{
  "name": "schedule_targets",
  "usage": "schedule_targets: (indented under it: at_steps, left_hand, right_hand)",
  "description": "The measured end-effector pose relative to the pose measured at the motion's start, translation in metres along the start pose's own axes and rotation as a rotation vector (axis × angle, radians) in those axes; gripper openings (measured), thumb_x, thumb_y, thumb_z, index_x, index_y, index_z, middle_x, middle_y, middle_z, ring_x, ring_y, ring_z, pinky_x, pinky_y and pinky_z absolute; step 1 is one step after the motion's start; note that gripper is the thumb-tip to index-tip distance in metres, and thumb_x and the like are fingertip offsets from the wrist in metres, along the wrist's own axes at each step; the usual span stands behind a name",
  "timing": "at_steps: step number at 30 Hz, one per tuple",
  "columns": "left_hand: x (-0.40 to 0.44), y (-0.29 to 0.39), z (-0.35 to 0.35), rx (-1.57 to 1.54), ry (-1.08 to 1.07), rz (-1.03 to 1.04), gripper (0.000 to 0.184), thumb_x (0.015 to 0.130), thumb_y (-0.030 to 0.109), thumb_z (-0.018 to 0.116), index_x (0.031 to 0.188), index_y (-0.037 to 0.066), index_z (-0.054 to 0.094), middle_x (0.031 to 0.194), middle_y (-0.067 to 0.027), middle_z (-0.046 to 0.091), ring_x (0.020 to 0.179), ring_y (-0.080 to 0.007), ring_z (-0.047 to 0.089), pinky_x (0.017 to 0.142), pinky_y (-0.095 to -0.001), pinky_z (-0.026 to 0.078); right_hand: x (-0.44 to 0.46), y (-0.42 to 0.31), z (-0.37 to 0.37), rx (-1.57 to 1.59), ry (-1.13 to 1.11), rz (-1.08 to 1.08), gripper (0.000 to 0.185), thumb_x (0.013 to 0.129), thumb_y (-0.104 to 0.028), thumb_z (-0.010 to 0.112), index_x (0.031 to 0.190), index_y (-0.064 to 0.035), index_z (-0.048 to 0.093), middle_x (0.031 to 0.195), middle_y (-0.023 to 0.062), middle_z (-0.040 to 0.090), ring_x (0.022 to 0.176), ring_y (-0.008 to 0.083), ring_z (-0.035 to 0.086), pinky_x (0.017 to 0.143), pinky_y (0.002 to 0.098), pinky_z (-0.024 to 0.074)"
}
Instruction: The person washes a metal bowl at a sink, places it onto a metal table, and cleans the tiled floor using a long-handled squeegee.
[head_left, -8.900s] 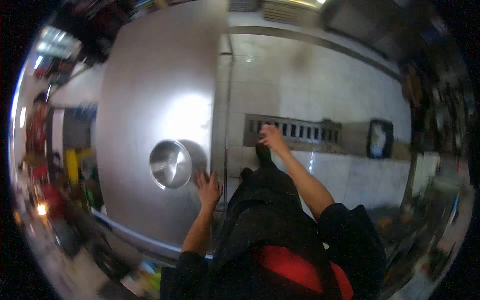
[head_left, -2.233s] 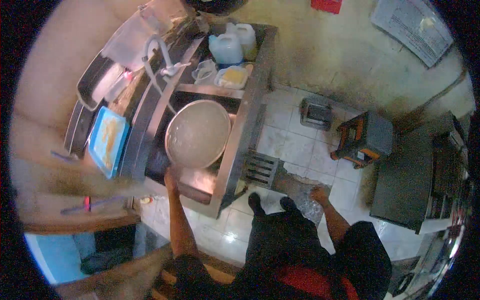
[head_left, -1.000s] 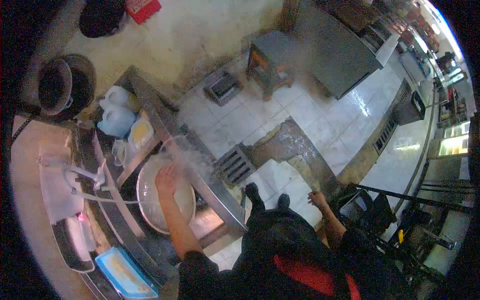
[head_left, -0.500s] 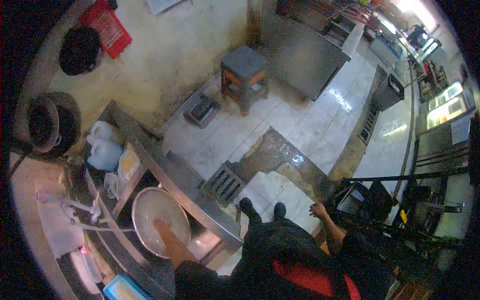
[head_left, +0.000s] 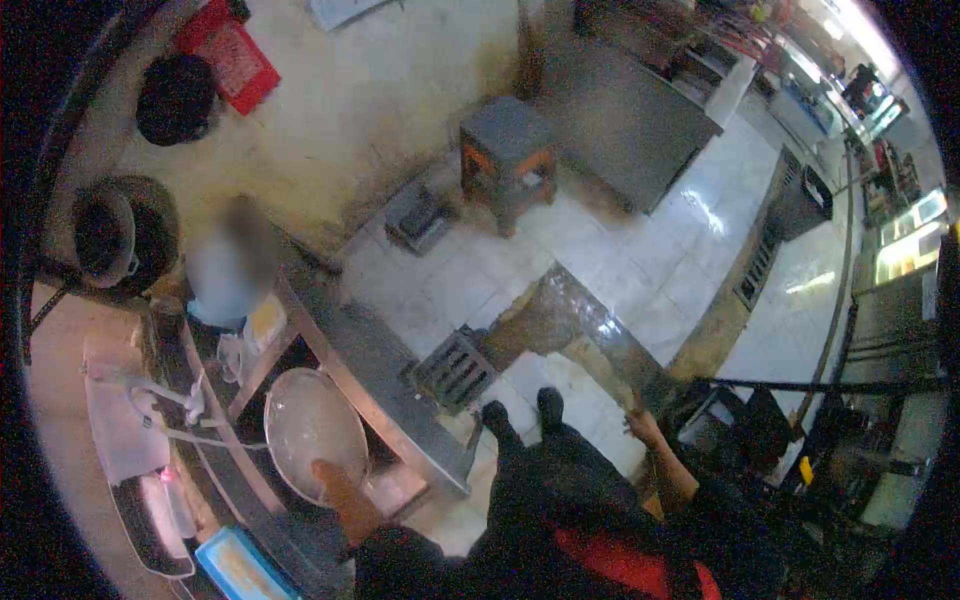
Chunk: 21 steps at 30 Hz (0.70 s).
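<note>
A large, shallow round metal pan [head_left: 308,418] sits tilted in the sink [head_left: 350,385] at the lower left. At its near rim is my left hand [head_left: 338,487], closed over the edge with the thumb side showing on the inner face; the fingers beneath are hidden. A white tap [head_left: 190,402] with a pale hose stands beside the pan. My right hand [head_left: 642,424] hangs free at my other side, holding nothing, its fingers loosely apart.
A blue tray [head_left: 245,568] and a pink-capped bottle [head_left: 178,505] lie left of the sink. Jugs [head_left: 215,285] stand at the counter's far end. A floor grate [head_left: 457,370], a stool [head_left: 507,150] and a black rail [head_left: 820,384] are around me.
My left hand has moved from the middle of the pan to its near rim. The pan looks more tilted. My view has shifted slightly; my right hand stays by my side.
</note>
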<state>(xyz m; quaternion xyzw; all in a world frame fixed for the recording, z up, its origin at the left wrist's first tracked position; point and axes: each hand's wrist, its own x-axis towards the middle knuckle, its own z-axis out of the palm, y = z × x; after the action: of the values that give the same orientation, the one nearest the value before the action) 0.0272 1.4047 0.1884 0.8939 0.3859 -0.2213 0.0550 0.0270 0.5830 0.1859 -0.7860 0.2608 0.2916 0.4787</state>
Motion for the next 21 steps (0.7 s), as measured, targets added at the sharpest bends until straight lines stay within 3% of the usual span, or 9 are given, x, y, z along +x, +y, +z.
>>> schedule_targets:
  at_steps: [1,4,7,10,13,14,17,18,21]
  left_hand:
    - [-0.004,0.007,-0.003,-0.109,0.032,0.030,0.039,0.073,0.032,0.047,0.095,0.000,0.052,0.087,-0.0135,0.055,0.075,-0.0269,0.054,0.064,-0.0406,0.042]
    - [0.005,0.055,-0.047,-0.098,0.210,0.284,0.036,0.073,0.028,0.049,0.096,0.000,0.051,0.090,-0.0149,0.054,0.077,-0.0268,0.053,0.065,-0.0400,0.042]
    - [0.000,0.106,-0.132,0.016,0.428,0.463,0.033,0.072,0.024,0.051,0.096,0.001,0.050,0.092,-0.0163,0.053,0.079,-0.0267,0.053,0.067,-0.0395,0.042]
    - [-0.002,0.107,-0.164,0.051,0.681,0.427,0.031,0.072,0.020,0.053,0.097,0.002,0.049,0.095,-0.0177,0.051,0.080,-0.0267,0.053,0.068,-0.0390,0.042]
    - [0.031,0.076,-0.140,-0.104,1.122,0.231,0.025,0.068,0.018,0.060,0.082,-0.002,0.050,0.079,-0.0145,0.052,0.069,-0.0268,0.053,0.060,-0.0360,0.044]
    - [0.026,0.069,-0.129,-0.064,1.010,0.283,0.022,0.070,0.017,0.059,0.080,-0.001,0.050,0.077,-0.0145,0.053,0.067,-0.0265,0.053,0.059,-0.0352,0.045]
    - [0.006,0.048,-0.090,0.023,0.598,0.414,0.017,0.074,0.018,0.056,0.079,0.002,0.050,0.077,-0.0145,0.054,0.065,-0.0256,0.053,0.059,-0.0335,0.045]
    - [-0.013,0.048,-0.077,-0.025,0.414,0.372,0.018,0.075,0.019,0.054,0.082,0.003,0.050,0.080,-0.0144,0.053,0.068,-0.0252,0.053,0.061,-0.0335,0.044]
    - [-0.044,0.046,-0.040,-0.489,0.001,0.064,0.021,0.077,0.022,0.049,0.091,0.007,0.049,0.089,-0.0141,0.052,0.078,-0.0238,0.051,0.068,-0.0334,0.043]
  right_hand:
    - [0.026,0.061,-0.004,0.099,-0.048,-0.010,0.029,0.080,-0.027,0.050,0.095,-0.0019,0.053,0.074,0.0106,0.060,0.054,0.0184,0.057,0.051,0.0301,0.0458]
    - [0.016,0.090,-0.034,0.246,-0.215,-0.006,0.025,0.081,-0.026,0.048,0.094,-0.0052,0.054,0.078,0.0072,0.060,0.060,0.0186,0.057,0.052,0.0311,0.0463]
    - [0.082,0.215,-0.042,-0.435,-0.089,-0.082,0.021,0.081,-0.021,0.048,0.095,-0.0056,0.054,0.086,0.0055,0.058,0.069,0.0195,0.056,0.053,0.0323,0.0468]
    - [0.084,0.140,-0.054,-0.306,-0.084,-0.092,0.022,0.081,-0.018,0.048,0.095,-0.0021,0.053,0.084,0.0084,0.057,0.068,0.0195,0.056,0.053,0.0315,0.0472]
    - [0.125,0.115,-0.054,-0.338,0.012,-0.267,0.023,0.081,-0.016,0.048,0.096,0.0014,0.052,0.083,0.0113,0.056,0.066,0.0195,0.055,0.054,0.0308,0.0475]
    - [0.142,0.114,-0.051,-0.337,0.058,-0.331,0.023,0.081,-0.015,0.048,0.096,0.0026,0.051,0.082,0.0123,0.056,0.065,0.0195,0.055,0.054,0.0305,0.0476]
    - [0.049,-0.018,-0.047,0.107,0.136,-0.188,0.024,0.080,-0.012,0.050,0.096,0.0060,0.050,0.073,0.0117,0.056,0.060,0.0192,0.056,0.053,0.0304,0.0473]
    - [0.073,0.027,-0.043,0.079,0.117,-0.245,0.026,0.080,-0.013,0.050,0.096,0.0068,0.051,0.074,0.0121,0.058,0.066,0.0195,0.058,0.051,0.0300,0.0470]
    - [-0.012,-0.013,-0.042,-0.060,0.155,-0.082,0.026,0.080,-0.014,0.049,0.094,0.0074,0.052,0.076,0.0124,0.057,0.068,0.0220,0.058,0.052,0.0301,0.0469]
